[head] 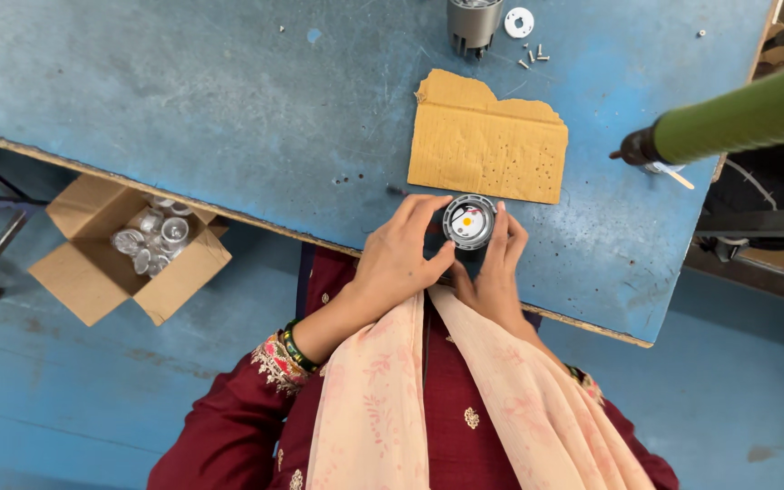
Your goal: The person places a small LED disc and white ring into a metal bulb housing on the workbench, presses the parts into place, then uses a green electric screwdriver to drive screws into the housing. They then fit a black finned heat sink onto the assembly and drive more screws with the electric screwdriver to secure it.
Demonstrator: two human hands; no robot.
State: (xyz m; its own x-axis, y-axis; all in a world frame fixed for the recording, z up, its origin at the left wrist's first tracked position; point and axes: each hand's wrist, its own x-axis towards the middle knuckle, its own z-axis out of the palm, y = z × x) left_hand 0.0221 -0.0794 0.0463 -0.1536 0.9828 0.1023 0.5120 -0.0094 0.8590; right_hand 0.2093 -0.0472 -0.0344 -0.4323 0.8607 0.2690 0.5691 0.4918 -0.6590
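While both hands are working at the counter [229,109] edge, the left hand [401,254] and right hand [496,263] are cupping a round grey housing [469,221] w/ white-orange centre, fingers closed around its rim from both sides. Grip is curling snug, not wide open. Just above the grip a torn cardboard piece [487,136] is lying flat. Further up, a grey cylinder part [474,23], white disc [519,21] & loose screws [533,56] are sitting. Well left of the grip, an open carton [129,249] w/ clear parts is resting on the floor.
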